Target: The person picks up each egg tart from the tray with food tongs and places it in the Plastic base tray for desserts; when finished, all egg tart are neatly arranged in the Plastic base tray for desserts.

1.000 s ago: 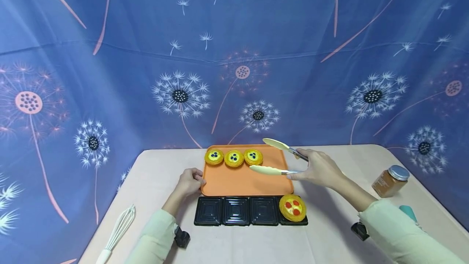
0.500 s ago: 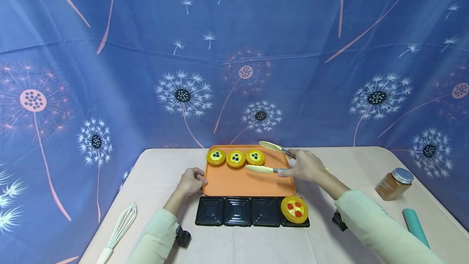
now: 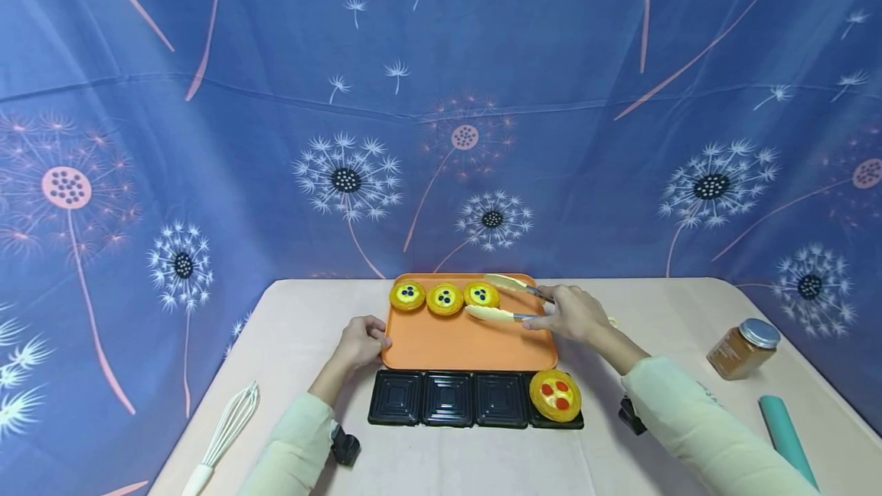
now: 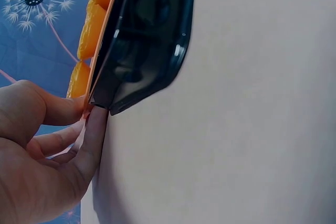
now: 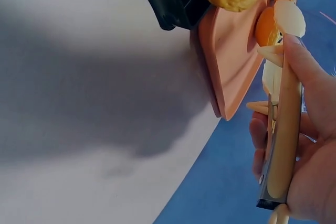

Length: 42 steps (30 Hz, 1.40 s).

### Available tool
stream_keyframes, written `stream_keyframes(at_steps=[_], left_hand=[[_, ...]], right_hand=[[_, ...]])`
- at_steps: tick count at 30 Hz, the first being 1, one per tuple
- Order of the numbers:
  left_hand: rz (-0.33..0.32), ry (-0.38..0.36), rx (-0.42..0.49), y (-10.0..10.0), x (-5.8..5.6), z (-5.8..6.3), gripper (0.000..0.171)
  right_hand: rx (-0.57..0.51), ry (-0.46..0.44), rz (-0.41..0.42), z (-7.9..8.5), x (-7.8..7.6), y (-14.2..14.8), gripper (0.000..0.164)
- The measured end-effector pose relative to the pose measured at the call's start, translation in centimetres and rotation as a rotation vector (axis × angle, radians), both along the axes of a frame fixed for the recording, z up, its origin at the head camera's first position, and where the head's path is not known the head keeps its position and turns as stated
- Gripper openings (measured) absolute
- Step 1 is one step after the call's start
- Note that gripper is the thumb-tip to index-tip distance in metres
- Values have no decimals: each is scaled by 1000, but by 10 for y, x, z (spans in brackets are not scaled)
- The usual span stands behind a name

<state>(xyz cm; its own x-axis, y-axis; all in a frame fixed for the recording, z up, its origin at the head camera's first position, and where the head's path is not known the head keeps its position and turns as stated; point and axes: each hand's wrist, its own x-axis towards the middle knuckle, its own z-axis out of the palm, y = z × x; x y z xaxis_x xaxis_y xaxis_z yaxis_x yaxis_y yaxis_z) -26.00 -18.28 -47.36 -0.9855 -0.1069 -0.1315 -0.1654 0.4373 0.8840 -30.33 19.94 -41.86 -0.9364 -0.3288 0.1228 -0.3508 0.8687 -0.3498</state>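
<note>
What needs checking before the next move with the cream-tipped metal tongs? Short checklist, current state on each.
1. Left hand grips the orange rectangular tray at its left edge: ok.
2. Right hand holds the cream-tipped metal tongs: ok.
3. Tongs spread: ok, their tips stand apart.
4. Tips touching the rightmost round yellow tart with dark blue dots: cannot tell; they look close, but contact is unclear.
5. Right end of the black glossy four-section tray free for another tart: not ok, a round yellow tart with red toppings sits there.
</note>
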Motion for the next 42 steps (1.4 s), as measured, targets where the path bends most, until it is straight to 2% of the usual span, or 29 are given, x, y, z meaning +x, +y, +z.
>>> stream_keyframes(at_steps=[11,18,29,39,42], left_hand=[[-5,8,9,1,-3,2,21],[-7,17,11,2,-5,3,21],[-5,15,-5,1,-4,1,20],[-6,11,4,-2,0,-3,19],[-3,13,10,-2,0,-3,19]], right_hand=[[4,21,-15,0,2,-3,73],[6,57,-6,7,3,1,68],[28,72,1,14,4,4,76],[41,121,67,31,22,4,76],[40,167,96,38,28,4,72]])
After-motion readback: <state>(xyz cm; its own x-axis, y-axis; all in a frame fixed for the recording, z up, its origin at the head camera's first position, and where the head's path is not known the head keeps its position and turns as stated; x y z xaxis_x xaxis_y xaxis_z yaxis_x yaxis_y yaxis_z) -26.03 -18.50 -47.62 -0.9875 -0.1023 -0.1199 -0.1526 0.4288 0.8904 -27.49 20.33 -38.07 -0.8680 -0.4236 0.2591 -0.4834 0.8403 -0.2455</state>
